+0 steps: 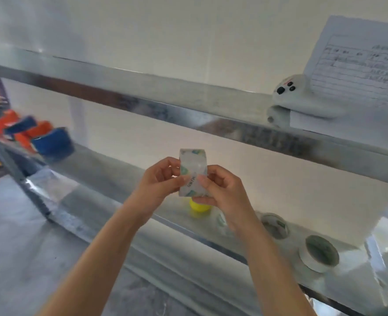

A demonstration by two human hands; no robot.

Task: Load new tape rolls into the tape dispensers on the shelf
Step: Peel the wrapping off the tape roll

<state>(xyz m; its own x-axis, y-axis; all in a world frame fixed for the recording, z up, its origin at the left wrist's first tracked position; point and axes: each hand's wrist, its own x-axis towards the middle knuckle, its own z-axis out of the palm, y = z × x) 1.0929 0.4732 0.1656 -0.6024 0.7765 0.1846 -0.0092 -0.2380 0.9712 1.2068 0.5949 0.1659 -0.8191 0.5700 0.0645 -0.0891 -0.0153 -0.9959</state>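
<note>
I had the tape roll (193, 172) between my left hand (163, 176) and right hand (222, 190), above the lower shelf (101, 163). Dispensers (28, 133) sat far left on it, two spare rolls (275, 225) to the right; a paper (359, 58) stood on the upper shelf (142, 103).

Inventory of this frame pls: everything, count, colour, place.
metal shelf: 2 tiers, grey, across the view
held tape roll: 1, clear with green print, between both hands
spare tape rolls: 2, whitish, flat on lower tier, right
yellow item: 1, yellow, lower tier under the hands
tape dispensers: several, orange and blue, far left, blurred
white device: 1, black dots, upper tier right
paper sheet: 1, white, handwritten, behind device
left hand: 1, pinches roll's left side
right hand: 1, pinches roll's right side
</note>
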